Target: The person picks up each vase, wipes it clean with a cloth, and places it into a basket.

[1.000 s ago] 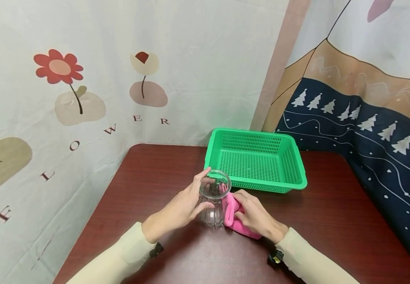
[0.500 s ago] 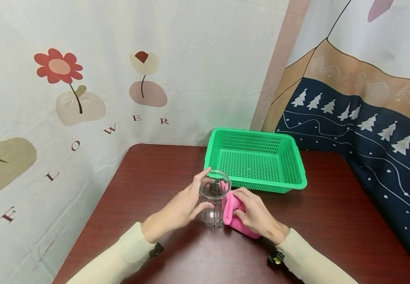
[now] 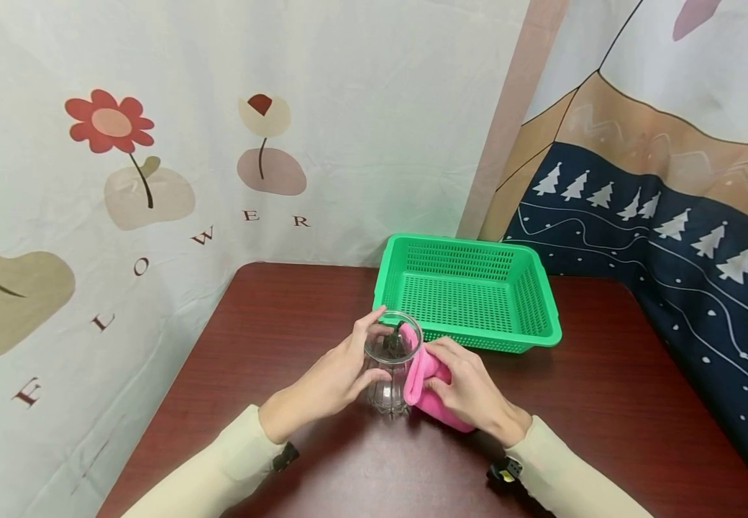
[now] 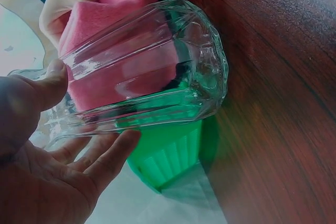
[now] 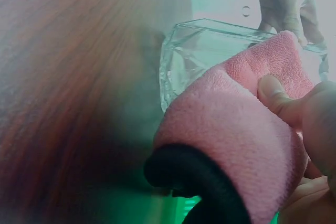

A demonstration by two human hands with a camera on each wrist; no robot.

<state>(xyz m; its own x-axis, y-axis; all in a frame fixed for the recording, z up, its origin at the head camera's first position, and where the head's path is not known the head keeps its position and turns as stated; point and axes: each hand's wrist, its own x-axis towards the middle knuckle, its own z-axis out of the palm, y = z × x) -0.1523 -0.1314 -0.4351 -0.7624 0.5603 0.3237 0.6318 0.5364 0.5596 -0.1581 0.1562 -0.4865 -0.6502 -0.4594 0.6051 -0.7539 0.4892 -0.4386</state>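
Jar (image 3: 396, 373) clear glass, ribbed, upright; cloth (image 5: 226, 129) pink, fuzzy, folded.

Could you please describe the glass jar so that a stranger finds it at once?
On the reddish table, find the green basket. In front of it, the left hand holds the glass jar: transparent and faceted, unlike the pink cloth beside it.

The head view is bright, with soft glare on the table (image 3: 374, 471), the right wrist view hazy.
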